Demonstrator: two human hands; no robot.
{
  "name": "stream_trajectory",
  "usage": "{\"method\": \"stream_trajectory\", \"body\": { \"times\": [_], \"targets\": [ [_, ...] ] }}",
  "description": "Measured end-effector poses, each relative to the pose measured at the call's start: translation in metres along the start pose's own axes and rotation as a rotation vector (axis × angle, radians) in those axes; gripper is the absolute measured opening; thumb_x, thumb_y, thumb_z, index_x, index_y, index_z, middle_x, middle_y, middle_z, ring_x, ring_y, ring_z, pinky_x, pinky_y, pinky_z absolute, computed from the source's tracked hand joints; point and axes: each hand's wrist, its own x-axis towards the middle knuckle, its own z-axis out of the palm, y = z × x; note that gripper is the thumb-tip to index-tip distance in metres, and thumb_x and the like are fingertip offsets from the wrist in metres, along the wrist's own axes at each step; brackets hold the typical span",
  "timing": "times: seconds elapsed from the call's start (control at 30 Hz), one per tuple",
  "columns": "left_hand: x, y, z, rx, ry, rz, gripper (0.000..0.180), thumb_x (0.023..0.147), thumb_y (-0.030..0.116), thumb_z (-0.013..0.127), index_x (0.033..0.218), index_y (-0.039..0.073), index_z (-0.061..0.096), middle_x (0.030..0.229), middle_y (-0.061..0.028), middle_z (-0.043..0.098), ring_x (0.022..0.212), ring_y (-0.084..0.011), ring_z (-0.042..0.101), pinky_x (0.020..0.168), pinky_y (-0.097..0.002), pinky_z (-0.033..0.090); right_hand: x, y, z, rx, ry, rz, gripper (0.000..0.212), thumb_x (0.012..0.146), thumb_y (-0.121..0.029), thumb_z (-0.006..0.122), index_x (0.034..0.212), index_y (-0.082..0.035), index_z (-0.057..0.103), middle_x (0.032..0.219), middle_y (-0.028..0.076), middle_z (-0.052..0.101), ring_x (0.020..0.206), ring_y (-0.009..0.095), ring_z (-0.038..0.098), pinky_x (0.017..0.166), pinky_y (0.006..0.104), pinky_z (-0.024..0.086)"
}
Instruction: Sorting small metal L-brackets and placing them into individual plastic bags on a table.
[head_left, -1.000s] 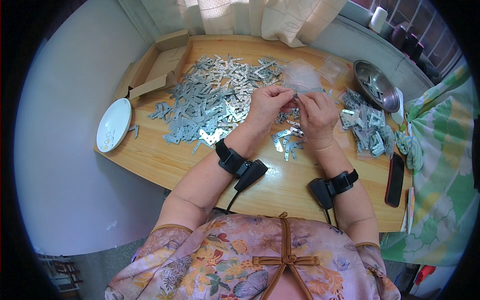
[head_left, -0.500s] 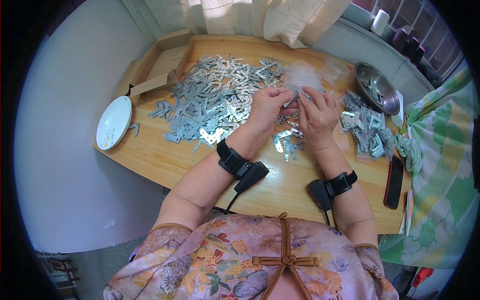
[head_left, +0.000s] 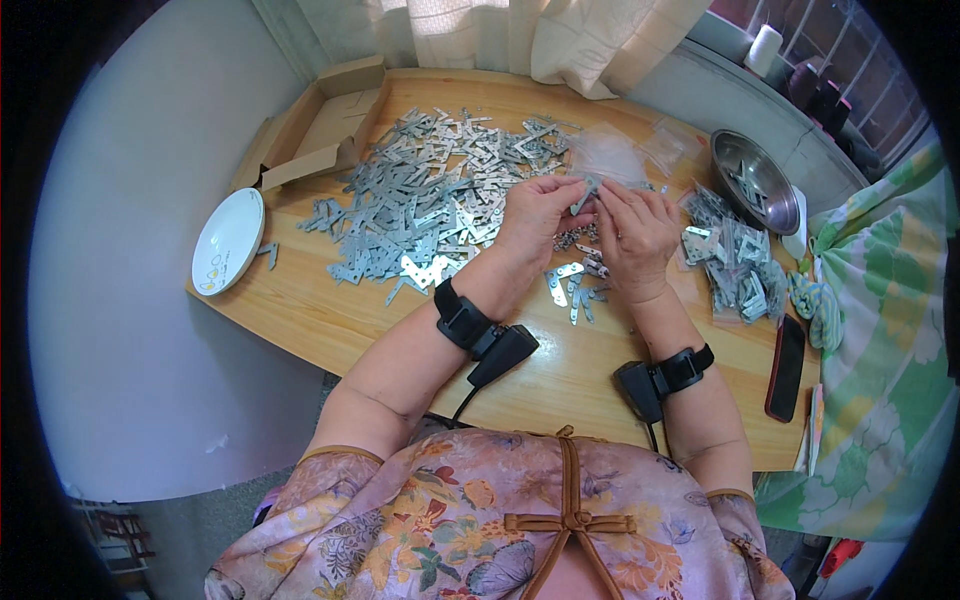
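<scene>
Over the middle of the table, my left hand pinches a small silver L-shaped corner bracket between thumb and fingers. My right hand is closed at the bracket's other end, its fingertips touching it; any small part between them is hidden. Below the hands lies a little heap of screws, partly covered by the fingers. Several brackets lie apart just in front of it. A wide pile of loose silver brackets spreads to the left of my left hand.
Clear plastic bags lie behind my hands. To the right are filled bags of brackets, a steel bowl holding brackets, and a phone. An open cardboard box and a tilted white plate stand at the left.
The bracket between my fingers has turned slightly and shows more of its face. My right fingers have curled in a little closer; both arms stay nearly in place.
</scene>
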Motion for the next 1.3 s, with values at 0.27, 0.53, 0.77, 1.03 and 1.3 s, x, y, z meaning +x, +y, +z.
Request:
{"method": "stream_trajectory", "body": {
  "times": [0.27, 0.53, 0.77, 1.03, 1.3],
  "targets": [
    [-0.002, 0.001, 0.003, 0.072, -0.043, 0.037, 0.015, 0.082, 0.008, 0.056, 0.094, -0.002, 0.059, 0.087, -0.0099, 0.062, 0.074, -0.0153, 0.062, 0.067, -0.0244, 0.053, -0.009, 0.007, 0.011, 0.243, 0.064, 0.229, 0.01, 0.066, -0.01, 0.066, 0.075, -0.009, 0.063, 0.084, 0.004, 0.064, 0.075, 0.021, 0.057, 0.066, 0.0314, 0.041],
    [-0.002, 0.001, 0.002, 0.07, -0.039, 0.049, 0.014, 0.082, 0.008, 0.057, 0.092, -0.002, 0.06, 0.084, -0.0094, 0.062, 0.072, -0.0135, 0.061, 0.065, -0.0229, 0.052, -0.007, 0.004, 0.012, 0.312, 0.055, 0.293, 0.008, 0.067, -0.009, 0.065, 0.073, -0.008, 0.061, 0.086, 0.005, 0.064, 0.079, 0.022, 0.058, 0.069, 0.0321, 0.041],
    [-0.003, 0.002, 0.005, 0.154, -0.039, 0.078, 0.014, 0.083, 0.008, 0.056, 0.092, -0.001, 0.06, 0.084, -0.0091, 0.062, 0.073, -0.0142, 0.061, 0.067, -0.0237, 0.052, -0.009, 0.007, 0.012, 0.372, 0.068, 0.335, 0.008, 0.066, -0.007, 0.065, 0.073, -0.007, 0.06, 0.089, 0.005, 0.063, 0.084, 0.022, 0.057, 0.072, 0.0322, 0.04],
    [-0.001, 0.003, 0.001, 0.221, -0.075, 0.13, 0.014, 0.082, 0.008, 0.057, 0.09, -0.002, 0.061, 0.083, -0.0083, 0.062, 0.073, -0.0134, 0.06, 0.067, -0.0241, 0.051, -0.009, 0.004, 0.011, 0.661, -0.005, 0.572, 0.006, 0.068, -0.004, 0.065, 0.073, -0.003, 0.063, 0.092, 0.008, 0.062, 0.089, 0.021, 0.056, 0.079, 0.0306, 0.042],
    [0.0, 0.004, 0.001, 0.249, -0.091, 0.15, 0.013, 0.082, 0.008, 0.057, 0.09, -0.002, 0.062, 0.083, -0.008, 0.062, 0.073, -0.0132, 0.061, 0.067, -0.0234, 0.051, -0.008, 0.006, 0.01, 0.872, -0.055, 0.736, 0.008, 0.07, -0.003, 0.065, 0.077, -0.003, 0.066, 0.096, 0.008, 0.061, 0.093, 0.017, 0.055, 0.081, 0.0274, 0.042]
  ]
}}
